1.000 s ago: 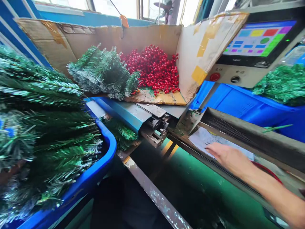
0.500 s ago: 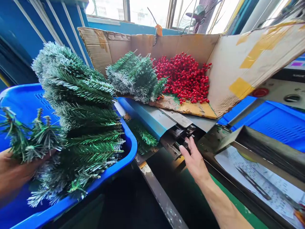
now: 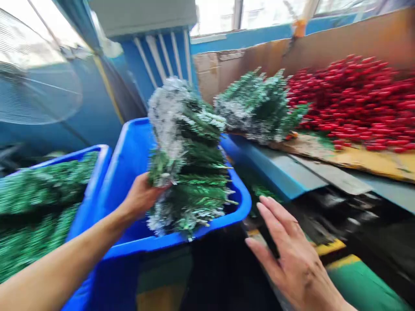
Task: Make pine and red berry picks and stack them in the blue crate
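My left hand [image 3: 144,194] is closed around a small frosted pine sprig [image 3: 160,164] at the left side of a stacked pile of frosted green branches [image 3: 204,172]. That pile stands in a blue plastic basket [image 3: 113,190], reaching above its rim. My right hand [image 3: 288,250] holds nothing; its fingers are spread, just right of the basket's corner and in front of a blue-grey metal machine [image 3: 285,168]. More frosted branches [image 3: 256,103] lie in a cardboard box [image 3: 210,73] beside a heap of red berries [image 3: 356,103]. The picture is blurred by motion.
A second blue basket [image 3: 105,155] with green branches [image 3: 39,198] is at the left. A fan [image 3: 35,86] stands at the upper left. Dark machine parts and a green surface [image 3: 363,280] lie at the lower right.
The view has turned left, bringing the second basket and the fan into sight. My left hand has moved the sprig against the pile. My right hand has come away from the machine's opening toward the basket.
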Demonstrator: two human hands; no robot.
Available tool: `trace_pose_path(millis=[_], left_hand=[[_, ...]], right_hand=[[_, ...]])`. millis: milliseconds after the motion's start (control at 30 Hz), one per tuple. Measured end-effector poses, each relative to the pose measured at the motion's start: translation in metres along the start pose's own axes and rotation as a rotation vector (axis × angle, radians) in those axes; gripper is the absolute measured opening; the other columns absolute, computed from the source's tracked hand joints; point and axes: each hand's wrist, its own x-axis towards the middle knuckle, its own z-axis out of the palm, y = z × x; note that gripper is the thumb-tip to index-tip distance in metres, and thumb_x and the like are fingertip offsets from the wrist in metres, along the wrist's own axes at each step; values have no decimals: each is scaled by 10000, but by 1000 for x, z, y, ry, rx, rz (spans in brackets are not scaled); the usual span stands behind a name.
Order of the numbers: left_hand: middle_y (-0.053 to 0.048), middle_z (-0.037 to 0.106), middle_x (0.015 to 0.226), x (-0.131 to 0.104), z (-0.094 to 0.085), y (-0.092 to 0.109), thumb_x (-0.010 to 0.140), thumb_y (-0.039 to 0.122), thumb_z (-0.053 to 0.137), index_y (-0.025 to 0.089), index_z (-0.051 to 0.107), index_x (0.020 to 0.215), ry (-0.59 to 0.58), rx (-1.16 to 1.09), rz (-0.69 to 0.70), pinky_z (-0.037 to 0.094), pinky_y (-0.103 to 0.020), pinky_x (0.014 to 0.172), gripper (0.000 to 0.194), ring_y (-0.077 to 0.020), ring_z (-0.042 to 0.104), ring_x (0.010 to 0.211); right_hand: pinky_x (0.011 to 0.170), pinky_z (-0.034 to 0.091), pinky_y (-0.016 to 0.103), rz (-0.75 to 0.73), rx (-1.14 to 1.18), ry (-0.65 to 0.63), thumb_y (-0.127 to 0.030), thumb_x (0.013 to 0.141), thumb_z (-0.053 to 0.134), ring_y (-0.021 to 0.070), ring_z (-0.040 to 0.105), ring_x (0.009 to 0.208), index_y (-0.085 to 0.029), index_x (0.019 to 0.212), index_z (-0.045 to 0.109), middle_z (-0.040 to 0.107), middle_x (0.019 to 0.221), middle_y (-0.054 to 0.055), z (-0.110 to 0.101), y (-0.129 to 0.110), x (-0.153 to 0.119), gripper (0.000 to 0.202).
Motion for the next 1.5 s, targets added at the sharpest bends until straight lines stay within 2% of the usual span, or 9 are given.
trace_pose_path(millis=[133, 300, 500, 567, 667, 833, 967, 1167, 1500], left_hand=[[-23, 718, 799, -3, 2, -4, 667, 350, 751, 140, 708, 807, -47, 33, 0, 484, -281, 755, 256, -150, 596, 723], [-10, 680, 667, -5, -13, 2, 628, 354, 767, 135, 684, 693, -15, 43, 31, 493, -260, 642, 243, -134, 566, 630], [1, 667, 665, 18, -66, 51, 588, 359, 812, 167, 656, 689, 564, -284, 198, 500, -245, 567, 267, -121, 574, 584], [4, 674, 673, 12, -67, 74, 570, 346, 833, 170, 665, 701, 521, -326, 155, 499, -247, 569, 276, -126, 582, 594], [-22, 694, 697, -19, -36, 95, 560, 315, 852, 144, 700, 773, 150, -314, -97, 502, -279, 593, 313, -156, 603, 611], [-45, 703, 764, -72, 51, 90, 642, 329, 811, 119, 723, 898, -413, -429, -338, 489, -311, 732, 342, -186, 622, 716], [-54, 696, 741, -91, 110, 78, 648, 349, 806, 103, 716, 953, -490, -580, -414, 479, -307, 708, 402, -193, 617, 693], [-78, 704, 810, -112, 178, 60, 655, 412, 795, 113, 712, 985, -497, -671, -449, 482, -322, 732, 454, -223, 622, 749], [-89, 683, 842, -146, 220, 21, 744, 634, 611, 97, 691, 1045, -519, -620, -471, 464, -290, 723, 621, -216, 583, 807]], right_hand=[[1087, 294, 532, -308, -131, -241, -221, 892, 522, 318, 263, 1370, -181, 1448, 352, 274, 1508, 123, 52, -50, 61, 583], [880, 490, 457, -370, -309, -549, -58, 819, 492, 305, 405, 1273, -226, 1414, 409, 316, 1496, 77, 92, -60, 109, 623], [842, 516, 439, -346, -257, -594, 1, 787, 483, 301, 446, 1243, -227, 1343, 501, 403, 1448, 69, 92, -59, 110, 601], [885, 497, 462, -353, -235, -566, -35, 825, 499, 302, 449, 1243, -220, 1333, 513, 422, 1434, 79, 87, -62, 110, 540], [1033, 392, 476, -267, -4, -422, -213, 951, 453, 273, 429, 1271, -195, 1354, 490, 460, 1404, 94, 67, -70, 106, 405], [963, 467, 375, 236, 1053, -170, -476, 936, 514, 245, 563, 1117, -223, 1313, 518, 602, 1233, 64, 17, -82, 82, 454], [915, 488, 373, 528, 1203, -65, -482, 835, 670, 251, 601, 1013, -187, 1142, 615, 666, 1071, 63, -3, -65, 56, 430], [909, 488, 376, 687, 1013, 25, -479, 710, 781, 265, 624, 977, -194, 1172, 588, 666, 1086, 66, -14, -19, 13, 576], [821, 522, 319, 840, 973, 105, -466, 819, 677, 249, 628, 972, -197, 1249, 559, 662, 1113, 79, -28, 32, -30, 521]])
